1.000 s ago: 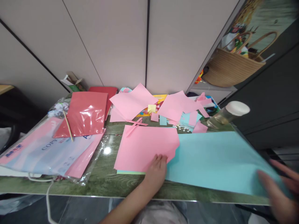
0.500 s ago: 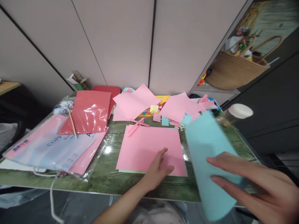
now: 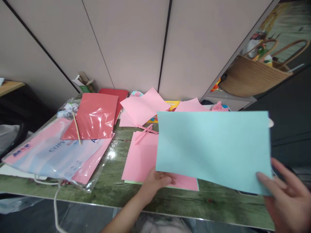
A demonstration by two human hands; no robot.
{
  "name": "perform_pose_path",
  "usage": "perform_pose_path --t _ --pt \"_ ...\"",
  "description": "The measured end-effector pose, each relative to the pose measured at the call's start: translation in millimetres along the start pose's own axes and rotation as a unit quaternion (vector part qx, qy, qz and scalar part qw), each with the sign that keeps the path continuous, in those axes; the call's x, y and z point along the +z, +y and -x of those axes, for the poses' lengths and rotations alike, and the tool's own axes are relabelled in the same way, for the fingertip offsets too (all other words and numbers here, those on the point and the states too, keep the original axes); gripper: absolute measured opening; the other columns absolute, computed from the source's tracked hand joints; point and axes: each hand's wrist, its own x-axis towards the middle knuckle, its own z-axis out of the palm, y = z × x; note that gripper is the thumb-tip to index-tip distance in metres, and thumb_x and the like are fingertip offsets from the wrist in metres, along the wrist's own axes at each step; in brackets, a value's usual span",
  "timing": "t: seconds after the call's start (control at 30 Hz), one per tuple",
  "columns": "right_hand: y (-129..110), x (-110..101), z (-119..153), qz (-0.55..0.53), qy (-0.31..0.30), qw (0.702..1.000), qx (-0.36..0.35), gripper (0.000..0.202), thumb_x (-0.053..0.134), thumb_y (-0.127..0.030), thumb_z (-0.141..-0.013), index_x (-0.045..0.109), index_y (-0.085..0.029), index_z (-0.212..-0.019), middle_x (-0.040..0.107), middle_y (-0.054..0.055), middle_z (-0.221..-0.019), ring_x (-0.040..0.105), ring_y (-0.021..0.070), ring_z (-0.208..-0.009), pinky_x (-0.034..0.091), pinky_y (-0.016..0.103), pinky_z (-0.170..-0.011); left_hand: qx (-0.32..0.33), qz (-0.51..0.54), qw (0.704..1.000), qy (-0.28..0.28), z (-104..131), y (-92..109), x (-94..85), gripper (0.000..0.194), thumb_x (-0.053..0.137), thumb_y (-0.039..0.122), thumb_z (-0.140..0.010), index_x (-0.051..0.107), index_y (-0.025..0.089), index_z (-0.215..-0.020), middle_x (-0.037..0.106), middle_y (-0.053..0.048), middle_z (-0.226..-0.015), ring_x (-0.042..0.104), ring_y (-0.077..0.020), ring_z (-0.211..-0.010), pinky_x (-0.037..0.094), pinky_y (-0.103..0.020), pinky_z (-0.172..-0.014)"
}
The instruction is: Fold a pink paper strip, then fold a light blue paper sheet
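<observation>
A shiny flat red plastic packet [image 3: 97,118] lies on a clear plastic bag of pink and blue paper [image 3: 53,155] on the green bench [image 3: 114,194]. The left hand [image 3: 154,183] is at a flat pink paper pile [image 3: 141,155]; I can't tell if it grips anything. A thin pale blue paper sheet [image 3: 213,145] is up over the pile. The right hand [image 3: 286,194] pinches its lower right corner, probably so it won't drop.

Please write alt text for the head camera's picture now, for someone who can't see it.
A person's right hand holds a light blue sheet near its lower right corner above a green table. The left hand is over a pink sheet that the blue one partly hides; a plastic packet of paper lies farther left.
</observation>
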Motion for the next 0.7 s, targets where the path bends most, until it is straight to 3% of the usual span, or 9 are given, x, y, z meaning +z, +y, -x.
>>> perform_pose_path --t 0.07,0.13,0.23,0.37,0.43,0.53,0.6,0.7 --pt "15.3 5.5 3.2 0.012 -0.054 0.993 0.103 0.08 0.069 -0.052 -0.064 0.044 -0.021 -0.133 0.068 0.018 -0.099 0.065 0.0294 -0.091 0.053 0.032 -0.066 -0.024 -0.025 0.999 0.033 1.7 9.6 -19.7 0.034 0.068 0.039 -0.071 0.063 0.014 -0.094 0.067 -0.01 -0.093 0.063 -0.022 -0.082 0.049 -0.037 -0.076" --pt "32.2 6.8 3.9 0.05 -0.125 0.975 0.175 0.082 0.075 -0.048 -0.054 0.052 -0.014 -0.126 0.071 0.016 -0.088 0.066 0.0316 -0.085 0.055 0.033 -0.061 -0.089 -0.071 0.993 0.007 5.5 20.8 -37.2 0.036 0.065 0.039 -0.074 0.062 0.013 -0.099 0.067 -0.011 -0.095 0.063 -0.023 -0.083 0.05 -0.037 -0.075" --pt "50.2 5.5 4.0 0.071 -0.205 0.959 0.181 0.077 0.075 -0.05 -0.052 0.058 -0.013 -0.118 0.072 0.013 -0.087 0.067 0.0299 -0.08 0.055 0.03 -0.06 -0.127 -0.077 0.989 0.005 7.6 34.5 -51.4 0.045 0.062 0.04 -0.076 0.057 0.019 -0.115 0.063 -0.011 -0.112 0.062 -0.0229 -0.092 0.05 -0.033 -0.072" --pt "41.8 6.4 13.5 0.118 -0.261 0.956 0.058 0.07 0.067 -0.054 -0.062 0.057 -0.016 -0.12 0.072 0.009 -0.08 0.068 0.0248 -0.075 0.055 0.028 -0.063 -0.125 -0.05 0.99 0.039 -3.4 34.7 -47.5 0.049 0.063 0.038 -0.075 0.053 0.022 -0.12 0.064 -0.009 -0.109 0.063 -0.0208 -0.086 0.05 -0.032 -0.071" --pt "27.9 10.8 23.7 0.126 -0.324 0.937 -0.043 0.06 0.059 -0.053 -0.072 0.057 -0.02 -0.121 0.071 0.009 -0.09 0.067 0.0239 -0.085 0.054 0.03 -0.074 -0.114 -0.032 0.991 0.056 -11.2 28.0 -42.3 0.045 0.066 0.033 -0.072 0.058 0.018 -0.113 0.065 -0.009 -0.107 0.063 -0.0211 -0.088 0.049 -0.032 -0.075" --pt "10.1 26.7 42.0 0.13 -0.382 0.884 -0.235 0.043 0.042 -0.044 -0.086 0.054 -0.028 -0.124 0.053 0.004 -0.129 0.045 0.0238 -0.123 0.038 0.04 -0.101 -0.118 0.006 0.99 0.082 -20.2 17.9 -38.2 0.04 0.069 0.028 -0.067 0.063 0.013 -0.104 0.068 -0.011 -0.1 0.064 -0.023 -0.088 0.048 -0.033 -0.078" --pt "3.9 43.5 54.0 0.171 -0.38 0.853 -0.313 0.044 0.038 -0.038 -0.09 0.044 -0.03 -0.132 0.042 0.0 -0.139 0.03 0.0218 -0.133 0.033 0.041 -0.105 -0.122 0.019 0.988 0.091 -24.0 14.3 -38.4 0.041 0.069 0.027 -0.066 0.062 0.013 -0.103 0.068 -0.012 -0.099 0.065 -0.0238 -0.086 0.049 -0.034 -0.076" --pt "-1.5 70.7 70.3 0.24 -0.422 0.777 -0.4 0.05 0.04 -0.035 -0.091 0.028 -0.03 -0.14 0.034 -0.002 -0.143 0.018 0.0216 -0.137 0.024 0.046 -0.109 -0.112 0.023 0.989 0.096 -27.9 13.2 -39.8 0.042 0.068 0.028 -0.067 0.061 0.013 -0.104 0.068 -0.012 -0.099 0.065 -0.0237 -0.087 0.049 -0.033 -0.076"
